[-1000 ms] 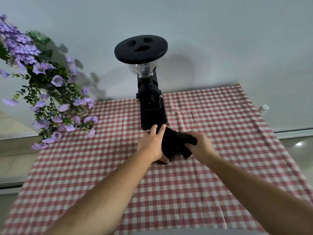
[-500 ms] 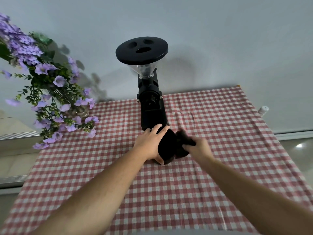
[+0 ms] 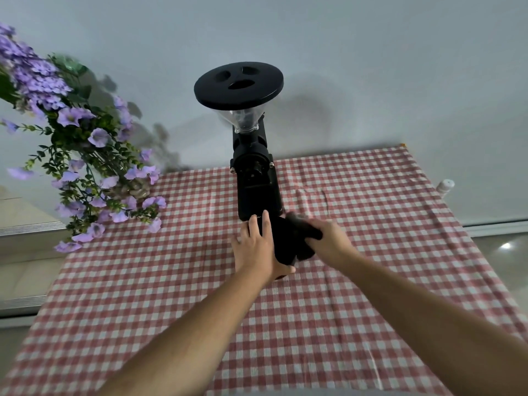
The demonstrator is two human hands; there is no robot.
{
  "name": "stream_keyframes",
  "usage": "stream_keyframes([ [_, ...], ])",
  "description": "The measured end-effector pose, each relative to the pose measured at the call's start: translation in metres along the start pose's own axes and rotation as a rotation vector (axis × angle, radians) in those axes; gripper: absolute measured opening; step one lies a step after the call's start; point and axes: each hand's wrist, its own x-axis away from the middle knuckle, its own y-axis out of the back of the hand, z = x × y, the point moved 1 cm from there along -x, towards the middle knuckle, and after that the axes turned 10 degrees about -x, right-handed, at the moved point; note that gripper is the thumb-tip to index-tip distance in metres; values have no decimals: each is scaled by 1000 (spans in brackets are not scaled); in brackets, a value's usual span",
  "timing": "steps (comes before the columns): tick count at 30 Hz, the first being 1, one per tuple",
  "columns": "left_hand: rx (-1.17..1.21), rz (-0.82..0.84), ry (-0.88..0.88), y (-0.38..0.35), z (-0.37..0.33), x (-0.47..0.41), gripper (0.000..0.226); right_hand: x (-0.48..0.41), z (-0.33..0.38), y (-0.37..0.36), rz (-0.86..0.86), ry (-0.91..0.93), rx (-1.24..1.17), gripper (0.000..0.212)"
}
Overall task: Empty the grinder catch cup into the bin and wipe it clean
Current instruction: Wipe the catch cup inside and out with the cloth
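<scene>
Holding the black cup (image 3: 281, 245) with your left hand (image 3: 255, 250), you keep it just in front of the grinder (image 3: 257, 178), low over the red-and-white checked cloth (image 3: 171, 281). Your left fingers (image 3: 265, 224) are wrapped around the left side of the cup, and the thumb lies under it near the cloth — this hand is closed on the cup. I cannot tell if the cup touches the cloth or is a little above it.

Your right hand (image 3: 328, 238) is closed around a dark rag (image 3: 303, 230) and presses it against the right side of the cup. The rag and the cup are both black, so the border between them is hard to see; the right hand is also a little blurred.

The grinder stands upright on the far middle part of the cloth, with a clear funnel and a round black lid (image 3: 238, 85) on top. A bunch of purple flowers (image 3: 80, 155) stands at the far left corner of the cloth, well apart from your hands. A small white bottle (image 3: 445, 186) is beside the right edge of the table — near the wall.
</scene>
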Motion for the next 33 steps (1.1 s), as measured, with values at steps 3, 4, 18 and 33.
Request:
stream_keyframes([
  [3, 2, -31, -37, 0, 1, -2, 130, 9, -18, -12, 73, 38, 287, 41],
  [4, 11, -15, -67, 1, 2, -3, 129, 10, -24, -10, 109, 28, 394, 38],
  [18, 75, 99, -257, 14, 27, -12, 143, 23, -22, -9, 154, -100, 196, 25],
  [33, 489, 129, -68, 13, 18, -11, 138, 17, -32, -8, 198, 24, 222, 32],
])
